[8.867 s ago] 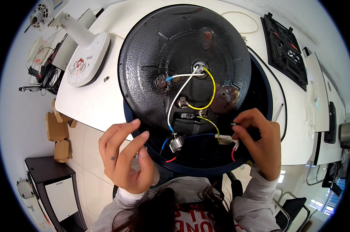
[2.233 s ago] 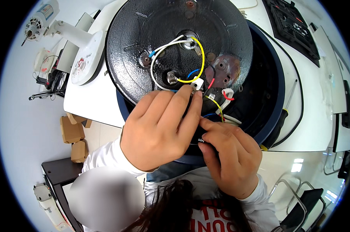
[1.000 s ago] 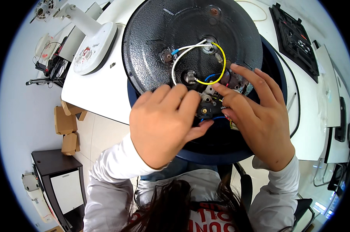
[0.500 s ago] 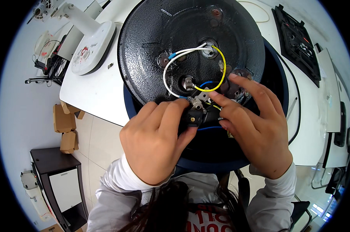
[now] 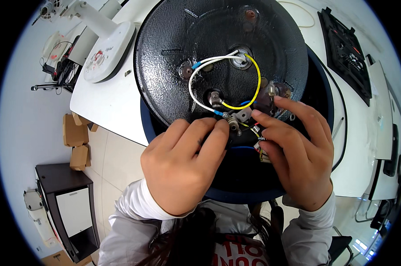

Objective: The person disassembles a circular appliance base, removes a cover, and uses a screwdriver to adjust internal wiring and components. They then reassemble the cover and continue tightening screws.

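Note:
A black round metal base stands tilted in a dark blue round housing. White wires and a yellow wire loop across it from its middle fitting. My left hand is closed at the base's near edge, pinching a small black part mostly hidden under the fingers. A metal screw terminal sticks out by its fingertips, joined to a white wire. My right hand has thumb and forefinger pinched at a thin wire's end; its other fingers reach over a metal bracket and the base.
The housing sits on a white table. A white fan base stands at the far left. At the far right lies an open black tool case; a black cable curves along the right side. Cardboard boxes and a dark cabinet are left below.
The pinched black part has turned under my left fingers, so its brass-centred face no longer shows. Both hands have shifted slightly, and a metal clip now shows beside the right fingertips.

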Demonstrator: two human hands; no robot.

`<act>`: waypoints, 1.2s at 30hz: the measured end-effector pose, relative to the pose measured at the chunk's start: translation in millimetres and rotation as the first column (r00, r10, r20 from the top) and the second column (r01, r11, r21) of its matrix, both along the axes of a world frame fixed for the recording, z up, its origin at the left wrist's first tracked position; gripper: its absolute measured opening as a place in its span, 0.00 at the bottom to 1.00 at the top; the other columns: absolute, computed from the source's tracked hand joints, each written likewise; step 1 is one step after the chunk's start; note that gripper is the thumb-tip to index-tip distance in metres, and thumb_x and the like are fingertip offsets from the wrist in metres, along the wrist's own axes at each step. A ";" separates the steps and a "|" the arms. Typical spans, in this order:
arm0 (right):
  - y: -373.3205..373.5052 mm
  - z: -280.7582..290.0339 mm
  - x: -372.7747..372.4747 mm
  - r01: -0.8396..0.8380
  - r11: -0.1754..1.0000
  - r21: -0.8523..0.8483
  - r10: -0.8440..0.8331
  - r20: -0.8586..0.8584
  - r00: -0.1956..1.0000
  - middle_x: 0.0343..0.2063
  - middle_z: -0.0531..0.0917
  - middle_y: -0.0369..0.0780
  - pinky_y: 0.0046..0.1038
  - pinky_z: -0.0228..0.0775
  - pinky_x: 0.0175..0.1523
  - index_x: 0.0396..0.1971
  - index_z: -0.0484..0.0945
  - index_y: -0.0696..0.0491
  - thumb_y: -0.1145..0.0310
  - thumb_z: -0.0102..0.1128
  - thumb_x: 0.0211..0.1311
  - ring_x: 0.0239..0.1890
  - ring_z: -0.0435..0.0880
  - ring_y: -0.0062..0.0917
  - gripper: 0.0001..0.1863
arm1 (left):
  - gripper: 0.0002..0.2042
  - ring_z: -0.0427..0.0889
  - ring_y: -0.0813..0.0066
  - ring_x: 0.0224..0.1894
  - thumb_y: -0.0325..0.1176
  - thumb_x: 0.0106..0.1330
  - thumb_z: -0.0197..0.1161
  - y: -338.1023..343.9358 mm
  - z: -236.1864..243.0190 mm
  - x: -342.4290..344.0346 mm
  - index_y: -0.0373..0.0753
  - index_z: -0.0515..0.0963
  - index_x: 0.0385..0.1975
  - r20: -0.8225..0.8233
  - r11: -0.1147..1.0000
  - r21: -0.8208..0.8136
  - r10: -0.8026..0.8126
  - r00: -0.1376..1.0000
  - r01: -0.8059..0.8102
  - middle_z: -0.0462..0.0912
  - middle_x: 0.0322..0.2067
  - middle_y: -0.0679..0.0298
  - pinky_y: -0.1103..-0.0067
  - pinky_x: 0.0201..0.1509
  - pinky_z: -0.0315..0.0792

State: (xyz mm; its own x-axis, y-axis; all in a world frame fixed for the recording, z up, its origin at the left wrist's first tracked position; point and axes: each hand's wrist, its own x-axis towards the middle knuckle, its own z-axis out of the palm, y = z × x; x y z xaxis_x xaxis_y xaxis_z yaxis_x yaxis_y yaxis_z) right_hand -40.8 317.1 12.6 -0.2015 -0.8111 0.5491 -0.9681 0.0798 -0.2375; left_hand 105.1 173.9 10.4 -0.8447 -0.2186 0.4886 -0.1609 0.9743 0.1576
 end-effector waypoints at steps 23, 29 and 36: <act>-5.2 -5.0 2.2 0.034 0.998 0.056 -0.033 -0.016 0.999 0.46 0.86 0.34 0.37 0.73 0.52 0.31 0.78 0.55 0.74 0.67 0.51 0.52 0.82 0.37 0.08 | 0.20 0.81 0.69 0.28 0.25 0.45 0.76 2.8 1.3 -2.7 0.35 0.81 0.42 -0.031 0.969 0.247 -0.003 1.000 0.010 0.83 0.34 0.60 0.78 0.30 0.75; -3.4 -6.7 1.0 0.009 1.000 0.028 -0.010 0.034 0.999 0.46 0.87 0.37 0.36 0.75 0.52 0.33 0.77 0.55 0.75 0.68 0.51 0.53 0.82 0.38 0.09 | 0.21 0.75 0.74 0.24 0.24 0.48 0.75 4.5 2.0 -1.5 0.36 0.80 0.44 0.057 0.967 0.251 0.019 0.998 -0.033 0.83 0.35 0.62 0.80 0.26 0.71; 10.3 -4.4 -0.8 -0.071 0.989 -0.127 0.088 0.129 0.988 0.47 0.86 0.47 0.38 0.76 0.54 0.39 0.72 0.54 0.73 0.65 0.59 0.53 0.82 0.46 0.12 | 0.23 0.74 0.85 0.26 0.22 0.52 0.73 1.2 -3.3 2.1 0.34 0.74 0.49 -0.076 0.844 0.531 -0.043 0.996 0.077 0.84 0.36 0.62 0.86 0.26 0.64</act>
State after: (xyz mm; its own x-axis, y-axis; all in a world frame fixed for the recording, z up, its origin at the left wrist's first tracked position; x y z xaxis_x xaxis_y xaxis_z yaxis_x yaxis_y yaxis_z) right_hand -41.6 327.4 8.1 -0.2171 -0.7565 0.6169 -0.9291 -0.0336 -0.3683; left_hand 107.2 175.1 7.1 -0.8380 -0.4097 0.3603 -0.0790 0.7445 0.6630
